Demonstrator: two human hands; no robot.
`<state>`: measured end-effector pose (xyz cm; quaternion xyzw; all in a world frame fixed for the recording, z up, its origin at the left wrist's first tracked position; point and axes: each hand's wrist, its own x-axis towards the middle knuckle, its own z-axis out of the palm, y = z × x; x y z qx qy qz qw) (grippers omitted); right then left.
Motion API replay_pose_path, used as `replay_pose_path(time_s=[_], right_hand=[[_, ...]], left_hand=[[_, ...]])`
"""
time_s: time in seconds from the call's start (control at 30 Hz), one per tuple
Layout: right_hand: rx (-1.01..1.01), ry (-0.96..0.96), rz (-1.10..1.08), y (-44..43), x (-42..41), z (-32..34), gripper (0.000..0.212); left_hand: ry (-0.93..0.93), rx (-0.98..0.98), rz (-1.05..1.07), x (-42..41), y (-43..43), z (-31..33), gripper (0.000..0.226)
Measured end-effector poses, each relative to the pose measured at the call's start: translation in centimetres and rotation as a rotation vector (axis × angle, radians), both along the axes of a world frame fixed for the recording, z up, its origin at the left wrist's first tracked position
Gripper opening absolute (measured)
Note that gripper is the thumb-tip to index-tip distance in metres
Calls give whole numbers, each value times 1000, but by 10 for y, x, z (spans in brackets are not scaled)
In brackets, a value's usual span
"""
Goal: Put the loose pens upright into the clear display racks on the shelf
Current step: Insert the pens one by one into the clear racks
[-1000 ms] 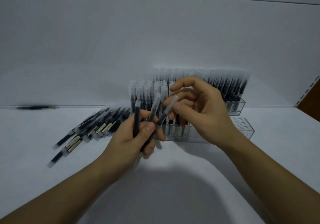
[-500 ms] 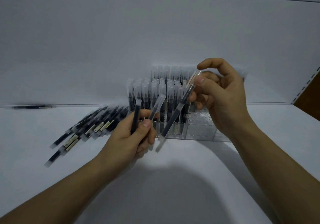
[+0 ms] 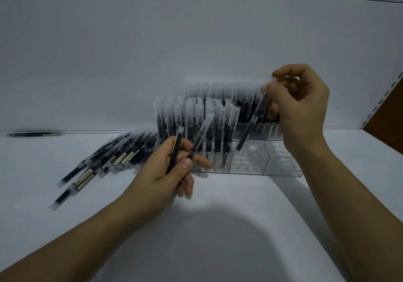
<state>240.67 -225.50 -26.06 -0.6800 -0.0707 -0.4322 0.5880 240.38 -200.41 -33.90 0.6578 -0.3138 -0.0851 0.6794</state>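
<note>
The pen (image 3: 254, 118) is pinched at its frosted cap between the thumb and curled fingertips of the right hand (image 3: 303, 111). It slants from the cap at 1 o'clock down to its lower end at 7 o'clock. That end hangs just over the empty holes of the front rack (image 3: 248, 164); I cannot tell whether it touches the rim.

It looks light, thin and stiff, with a smooth plastic skin that would likely slip under a loose pinch. Holding it high leaves the whole barrel free to drop into a hole. The cap may only be a push fit, though, so a hold where cap meets barrel seems safer. It should stand once tipped to 12 o'clock over a hole and let slide.

The left hand (image 3: 165, 177), at 8 o'clock from the right, grips two more pens (image 3: 177, 148) in its curled fingers and thumb, caps pointing to 12 and 1 o'clock.

Standing pens (image 3: 189, 118) fill the rack's left part, and the free holes lie at 3 o'clock from them. At 9 o'clock from the left hand the loose pile (image 3: 104, 159) lies flat on the white shelf (image 3: 218, 227). A single pen (image 3: 35, 134) rests far off at 9 o'clock against the back wall.
</note>
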Motion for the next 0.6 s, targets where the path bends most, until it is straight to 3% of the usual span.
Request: replay_pose_path(time_s=[0.2,0.6], right_hand=[[-125,-43,-189,-10,5,-5,13],[-410,-21,-153,-1,6,-14,13]], left_hand=[[-34,40,83,3,1,-1,13],[-68,125,181,2,1,1,18]])
